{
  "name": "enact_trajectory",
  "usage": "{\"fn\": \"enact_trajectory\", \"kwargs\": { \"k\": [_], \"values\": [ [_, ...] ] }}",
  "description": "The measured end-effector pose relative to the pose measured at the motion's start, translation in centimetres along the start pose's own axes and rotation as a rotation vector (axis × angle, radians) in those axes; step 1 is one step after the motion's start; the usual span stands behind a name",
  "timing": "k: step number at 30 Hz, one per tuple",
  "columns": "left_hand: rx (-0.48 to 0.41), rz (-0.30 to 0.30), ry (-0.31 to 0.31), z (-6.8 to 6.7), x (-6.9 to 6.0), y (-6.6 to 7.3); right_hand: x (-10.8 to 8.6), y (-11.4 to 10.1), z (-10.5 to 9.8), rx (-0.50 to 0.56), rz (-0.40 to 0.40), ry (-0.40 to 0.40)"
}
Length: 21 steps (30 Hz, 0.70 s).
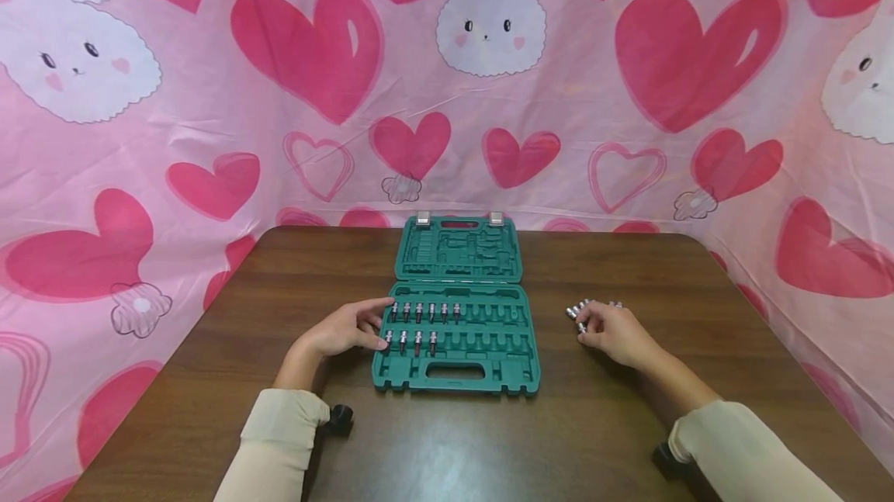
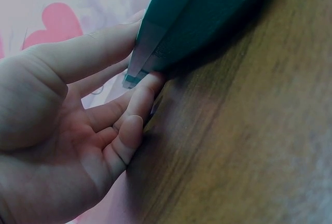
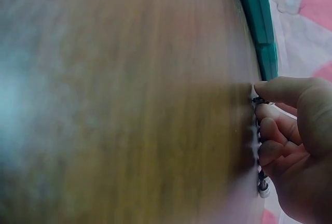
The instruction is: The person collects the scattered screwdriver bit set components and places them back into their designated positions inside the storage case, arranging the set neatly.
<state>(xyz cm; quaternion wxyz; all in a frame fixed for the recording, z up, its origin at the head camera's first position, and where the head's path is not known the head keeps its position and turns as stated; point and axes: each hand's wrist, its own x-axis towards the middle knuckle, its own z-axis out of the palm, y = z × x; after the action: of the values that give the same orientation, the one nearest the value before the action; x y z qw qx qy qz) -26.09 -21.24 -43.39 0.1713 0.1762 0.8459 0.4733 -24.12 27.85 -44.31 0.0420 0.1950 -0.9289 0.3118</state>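
Gripping green case (image 1: 489, 327), left hand (image 1: 341, 330); pinching bit (image 1: 582, 327), right hand (image 1: 618, 334); marking (image 2: 158, 52) illegible.

no legible text, labels, brands or numbers

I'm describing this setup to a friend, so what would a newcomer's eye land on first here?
Probably the pink backdrop behind the table, with its red hearts and white rabbits. Next, the open green case mid-table, silver bits filling its left slots. Then the right grip, which pinches a bit to the right of the case.
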Motion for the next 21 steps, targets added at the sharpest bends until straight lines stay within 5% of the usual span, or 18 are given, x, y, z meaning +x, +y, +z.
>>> {"fn": "enact_trajectory", "kwargs": {
  "k": [21],
  "values": [
    [-0.005,0.004,-0.007,0.0,-0.2,0.1,1.1,-2.2,1.3,-0.038,-0.026,0.05]
  ]
}}
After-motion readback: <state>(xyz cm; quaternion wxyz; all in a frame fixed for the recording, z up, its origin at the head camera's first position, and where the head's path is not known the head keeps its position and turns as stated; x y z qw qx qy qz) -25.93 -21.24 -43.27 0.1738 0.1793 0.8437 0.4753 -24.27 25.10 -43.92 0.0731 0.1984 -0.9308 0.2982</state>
